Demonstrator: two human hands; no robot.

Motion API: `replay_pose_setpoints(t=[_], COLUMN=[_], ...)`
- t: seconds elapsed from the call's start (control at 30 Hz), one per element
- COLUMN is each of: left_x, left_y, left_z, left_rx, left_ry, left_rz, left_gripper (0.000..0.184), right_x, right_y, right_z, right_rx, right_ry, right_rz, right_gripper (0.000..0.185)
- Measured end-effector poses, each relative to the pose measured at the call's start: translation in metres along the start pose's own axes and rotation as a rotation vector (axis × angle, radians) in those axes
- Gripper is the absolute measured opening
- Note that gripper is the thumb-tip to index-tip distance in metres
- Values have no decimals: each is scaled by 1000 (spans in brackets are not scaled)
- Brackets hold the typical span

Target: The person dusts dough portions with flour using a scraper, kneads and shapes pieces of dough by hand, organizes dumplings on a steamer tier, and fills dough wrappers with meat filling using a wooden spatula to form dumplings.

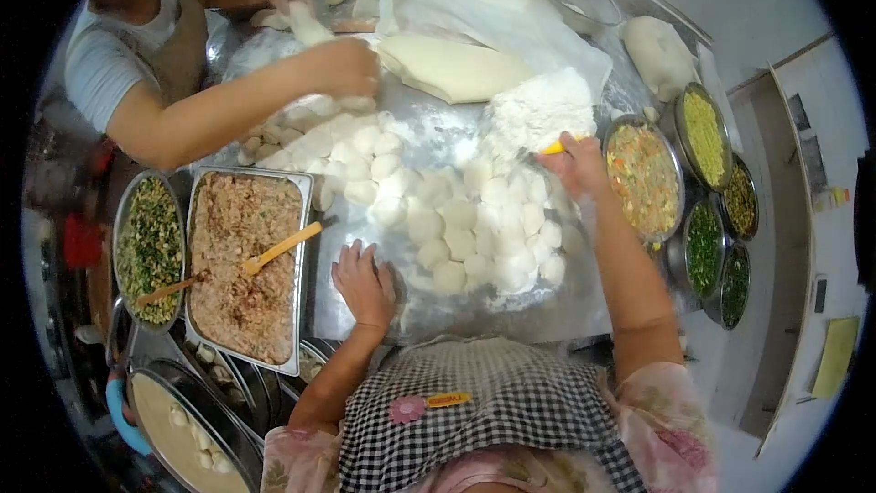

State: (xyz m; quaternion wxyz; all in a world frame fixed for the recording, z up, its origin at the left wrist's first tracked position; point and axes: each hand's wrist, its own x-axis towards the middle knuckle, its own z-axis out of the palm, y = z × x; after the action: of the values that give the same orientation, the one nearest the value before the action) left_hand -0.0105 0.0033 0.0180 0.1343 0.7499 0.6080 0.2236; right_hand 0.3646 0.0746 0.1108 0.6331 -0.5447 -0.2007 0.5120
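Note:
My left hand (363, 289) lies flat with its fingers spread on the metal table (339, 236), left of the dough pieces. Farther right, my right hand (577, 164) is closed round a yellow-handled tool (553, 147) at the edge of the flour pile (546, 110). The tool's far end is blurred. Many small round dough pieces (449, 276), dusted with flour, cover the table between my hands and reach toward the back left.
A co-worker (137, 64) handles dough at the back left. A meat filling tray (305, 288) and a bowl of greens (119, 251) stand left. Several filling bowls (680, 184) line the right. Large dough (452, 64) lies behind, another lump (657, 55) back right.

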Motion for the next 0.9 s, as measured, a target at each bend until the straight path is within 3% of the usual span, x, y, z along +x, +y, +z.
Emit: replay_pose_setpoints(t=[0.4,0.6,0.73,0.9], left_x=[3,5,6,7], left_y=[5,4,3,2], left_z=[-6,-14,-17,-11], left_rx=[2,-12,-80,-108], left_ry=[23,-44,-48,-87], left_rz=[-2,-55,-85,-128], left_gripper=[38,38,40,39], right_x=[90,141,168,182], right_y=[12,20,45,52], right_z=[155,227,268,258], right_rx=[38,-45,181,156], right_ry=[-243,-302,-368,-445], right_rz=[-61,49,107,74], right_gripper=[24,27,31,32])
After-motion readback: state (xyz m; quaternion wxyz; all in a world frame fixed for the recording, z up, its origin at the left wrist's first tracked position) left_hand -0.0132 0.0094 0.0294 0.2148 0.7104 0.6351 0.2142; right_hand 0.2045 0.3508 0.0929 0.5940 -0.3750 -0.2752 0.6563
